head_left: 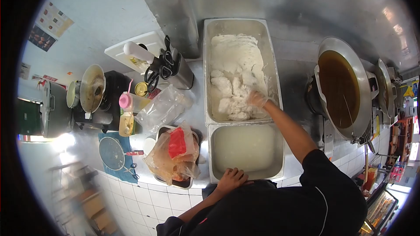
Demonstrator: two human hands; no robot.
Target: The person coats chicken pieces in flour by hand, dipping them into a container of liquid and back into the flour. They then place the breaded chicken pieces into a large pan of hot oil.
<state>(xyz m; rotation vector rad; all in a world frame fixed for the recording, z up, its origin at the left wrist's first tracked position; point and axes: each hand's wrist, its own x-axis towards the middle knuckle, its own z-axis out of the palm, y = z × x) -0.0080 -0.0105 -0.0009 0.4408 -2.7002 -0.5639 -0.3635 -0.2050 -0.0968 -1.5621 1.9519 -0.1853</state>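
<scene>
A deep metal tray [207, 70] holds white flour and several flour-coated pieces [239, 91]. My right hand [259, 99], in a clear plastic glove, reaches into its right side, at the coated pieces; its fingers are blurred, and whether they grip a piece is unclear. Against the near side of that tray stands a second metal tray [211, 153] with cloudy whitish liquid. My left hand [232, 180] is bare and rests on the near rim of the liquid tray, its fingers bent over the edge, with no object seen in it.
At left, a small tray holds a plastic bag [173, 155] with a red patch. Beyond are squeeze bottles [126, 101], a strainer [112, 153] on a blue cloth, and a holder [183, 76] with scissors. At right sits a large wok [341, 87] of brown oil.
</scene>
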